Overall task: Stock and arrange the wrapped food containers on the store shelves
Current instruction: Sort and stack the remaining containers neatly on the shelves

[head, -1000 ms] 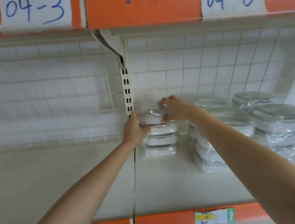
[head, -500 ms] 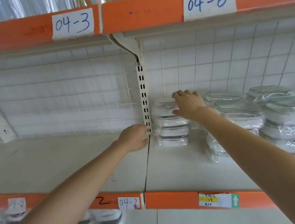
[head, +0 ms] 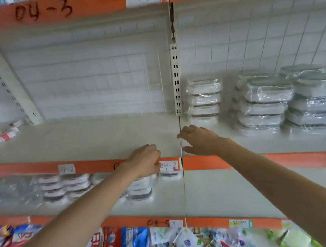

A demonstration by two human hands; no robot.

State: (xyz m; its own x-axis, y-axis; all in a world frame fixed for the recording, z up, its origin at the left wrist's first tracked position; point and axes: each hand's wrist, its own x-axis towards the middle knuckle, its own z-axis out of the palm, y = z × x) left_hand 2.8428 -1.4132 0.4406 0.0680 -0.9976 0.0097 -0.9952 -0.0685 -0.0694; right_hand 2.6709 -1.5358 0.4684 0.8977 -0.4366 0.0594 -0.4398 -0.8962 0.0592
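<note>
- Standing in a single stack, wrapped food containers (head: 204, 102) are sitting on the shelf (head: 100, 136) just right of the slotted upright (head: 176, 82); further stacks (head: 286, 100) are occupying the right side.
- Right hand (head: 199, 140) is hovering over the shelf's front area with fingers spread wide, holding nothing.
- Left hand (head: 143, 160) is lying loosely curled across the orange front edge (head: 34, 167), holding nothing.
- Shelf surface left of the upright is lying bare.

shelf edge (head: 205, 163) orange | labels (head: 169, 166) white | containers (head: 204, 100) clear-wrapped, white | upright (head: 176, 82) cream

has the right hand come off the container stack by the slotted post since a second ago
Yes. The right hand has pulled back toward the shelf's front edge, clear of the stack beside the post.
</note>
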